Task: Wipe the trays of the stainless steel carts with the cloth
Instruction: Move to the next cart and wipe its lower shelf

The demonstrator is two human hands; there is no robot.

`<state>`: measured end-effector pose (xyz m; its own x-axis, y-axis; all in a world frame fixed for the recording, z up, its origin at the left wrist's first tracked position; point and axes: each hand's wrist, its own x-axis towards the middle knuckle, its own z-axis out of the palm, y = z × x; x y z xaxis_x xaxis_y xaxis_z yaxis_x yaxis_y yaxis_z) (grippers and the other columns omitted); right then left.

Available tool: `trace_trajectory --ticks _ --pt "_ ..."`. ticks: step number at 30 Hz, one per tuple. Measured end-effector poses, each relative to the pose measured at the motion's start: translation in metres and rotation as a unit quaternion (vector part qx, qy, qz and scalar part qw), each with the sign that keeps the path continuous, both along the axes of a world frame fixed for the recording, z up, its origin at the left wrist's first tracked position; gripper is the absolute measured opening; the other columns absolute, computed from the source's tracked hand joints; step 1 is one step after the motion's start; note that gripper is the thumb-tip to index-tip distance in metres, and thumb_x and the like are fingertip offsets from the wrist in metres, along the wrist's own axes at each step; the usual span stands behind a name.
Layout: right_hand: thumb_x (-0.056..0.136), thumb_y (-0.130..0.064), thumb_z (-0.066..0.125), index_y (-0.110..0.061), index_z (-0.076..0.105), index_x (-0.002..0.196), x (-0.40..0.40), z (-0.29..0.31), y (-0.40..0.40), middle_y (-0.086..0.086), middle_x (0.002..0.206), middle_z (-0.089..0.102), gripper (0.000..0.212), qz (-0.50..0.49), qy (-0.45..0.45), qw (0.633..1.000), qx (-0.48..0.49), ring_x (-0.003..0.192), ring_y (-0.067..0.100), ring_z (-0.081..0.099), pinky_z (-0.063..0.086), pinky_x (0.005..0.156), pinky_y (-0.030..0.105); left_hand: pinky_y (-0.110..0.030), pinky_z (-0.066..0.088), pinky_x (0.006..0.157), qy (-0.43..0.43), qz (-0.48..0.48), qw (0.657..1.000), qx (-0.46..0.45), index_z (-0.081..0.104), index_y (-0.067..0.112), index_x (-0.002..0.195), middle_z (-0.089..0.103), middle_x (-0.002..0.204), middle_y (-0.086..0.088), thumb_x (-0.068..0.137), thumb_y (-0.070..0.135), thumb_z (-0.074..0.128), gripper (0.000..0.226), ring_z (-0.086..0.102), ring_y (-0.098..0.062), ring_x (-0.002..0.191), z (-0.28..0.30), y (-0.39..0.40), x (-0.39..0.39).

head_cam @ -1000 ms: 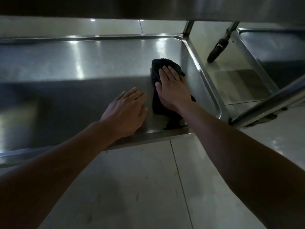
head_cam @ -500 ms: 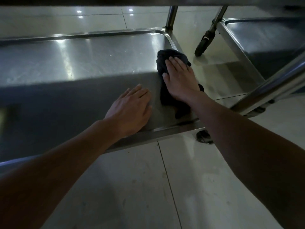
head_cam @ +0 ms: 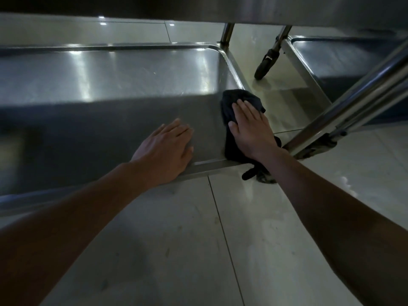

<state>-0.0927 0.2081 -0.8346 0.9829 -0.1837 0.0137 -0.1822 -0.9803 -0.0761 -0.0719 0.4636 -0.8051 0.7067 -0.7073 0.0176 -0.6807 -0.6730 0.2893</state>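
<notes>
The lowest stainless steel tray (head_cam: 123,85) of a cart lies just above the floor, half lit and half in shadow. A dark cloth (head_cam: 234,149) is spread at the tray's right end, with one corner hanging over the front rim. My right hand (head_cam: 249,129) presses flat on the cloth with fingers together and pointing away from me. My left hand (head_cam: 165,151) rests flat and bare on the tray's front rim, a little to the left of the cloth.
A second cart's low tray (head_cam: 344,62) stands to the right, with a black caster (head_cam: 266,65) on the pale tiled floor between the two carts. Slanted steel tubes (head_cam: 353,107) cross at the right. Another shelf's underside (head_cam: 198,7) hangs overhead.
My right hand has slid the cloth to the right end of the tray, and a corner now hangs over the front rim. My left hand has stayed on the rim. The view has shifted.
</notes>
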Motion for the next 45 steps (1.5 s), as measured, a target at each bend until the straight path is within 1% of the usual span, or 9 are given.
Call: trace_trajectory --ticks 6,12,18,23,29,32,35,39,45 --pt "0.107 -0.041 0.023 -0.015 0.011 0.16 -0.011 0.005 0.022 0.005 0.169 0.005 0.06 0.001 0.027 1.0 0.001 0.155 0.018 -0.001 0.007 0.125 0.047 -0.038 0.015 0.122 0.02 0.014 1.0 -0.004 0.037 0.015 0.148 0.034 0.157 0.0 0.101 0.036 0.04 0.052 0.019 -0.017 0.149 -0.003 0.032 -0.017" --pt "0.107 -0.04 0.024 -0.016 0.009 0.16 -0.006 0.009 0.077 0.003 0.169 0.002 0.06 0.019 0.049 0.998 0.022 0.155 0.017 -0.003 0.005 0.124 0.048 -0.04 0.018 0.121 0.007 0.019 1.0 -0.01 0.04 0.013 0.147 0.033 0.158 -0.004 0.1 0.035 0.042 0.052 0.019 -0.02 0.149 -0.005 0.078 -0.028" --pt "0.107 -0.041 0.024 -0.016 0.01 0.16 0.003 0.006 0.144 0.003 0.169 0.003 0.06 0.057 0.043 0.997 0.017 0.155 0.018 -0.002 0.007 0.124 0.049 -0.037 0.012 0.122 0.002 0.032 0.999 0.016 0.035 0.014 0.15 0.026 0.16 -0.002 0.102 0.037 0.034 0.053 0.014 -0.018 0.15 -0.001 0.131 -0.031" --pt "0.107 -0.041 0.023 -0.015 0.01 0.16 0.008 0.007 0.198 0.003 0.169 0.003 0.06 0.09 0.044 0.995 0.018 0.155 0.018 -0.002 0.007 0.123 0.049 -0.039 0.014 0.121 -0.001 0.046 0.999 0.028 0.035 0.012 0.149 0.028 0.16 -0.005 0.101 0.037 0.03 0.054 0.016 -0.02 0.15 0.0 0.181 -0.036" --pt "0.107 -0.041 0.023 -0.015 0.011 0.16 0.017 0.004 0.263 0.003 0.169 0.005 0.06 0.126 0.033 0.991 0.016 0.154 0.017 -0.001 0.008 0.123 0.047 -0.046 0.026 0.118 -0.011 0.069 0.997 0.041 0.043 0.01 0.144 0.038 0.154 -0.008 0.097 0.041 0.024 0.059 0.026 -0.026 0.147 0.0 0.241 -0.043" --pt "0.107 -0.041 0.024 -0.015 0.014 0.16 0.022 0.001 0.294 0.003 0.168 0.008 0.06 0.146 0.02 0.989 0.014 0.155 0.018 0.001 0.011 0.124 0.048 -0.048 0.028 0.117 -0.006 0.08 0.996 0.043 0.043 0.012 0.145 0.037 0.155 -0.007 0.097 0.041 0.02 0.06 0.024 -0.025 0.148 0.001 0.269 -0.048" --pt "0.107 -0.042 0.023 -0.016 0.013 0.16 0.028 0.0 0.327 0.002 0.168 0.007 0.06 0.162 0.024 0.986 0.015 0.155 0.018 0.0 0.011 0.124 0.049 -0.045 0.025 0.119 -0.007 0.092 0.994 0.054 0.039 0.015 0.147 0.032 0.158 -0.005 0.096 0.043 0.018 0.062 0.019 -0.022 0.149 0.0 0.299 -0.051" --pt "0.107 -0.042 0.022 -0.016 0.012 0.16 0.036 0.0 0.369 0.001 0.168 0.005 0.06 0.188 0.025 0.982 0.023 0.154 0.017 -0.001 0.01 0.124 0.05 -0.041 0.017 0.122 -0.008 0.11 0.991 0.076 0.034 0.015 0.15 0.024 0.161 -0.004 0.1 0.039 0.032 0.055 0.013 -0.02 0.15 0.002 0.339 -0.055" --pt "0.107 -0.04 0.022 -0.016 0.013 0.16 0.046 0.001 0.428 0.001 0.168 0.006 0.059 0.23 0.03 0.972 0.034 0.154 0.016 -0.001 0.007 0.124 0.049 -0.044 0.02 0.121 -0.024 0.14 0.986 0.09 0.036 0.014 0.149 0.027 0.159 -0.006 0.099 0.039 0.041 0.056 0.017 -0.021 0.149 0.012 0.402 -0.058"
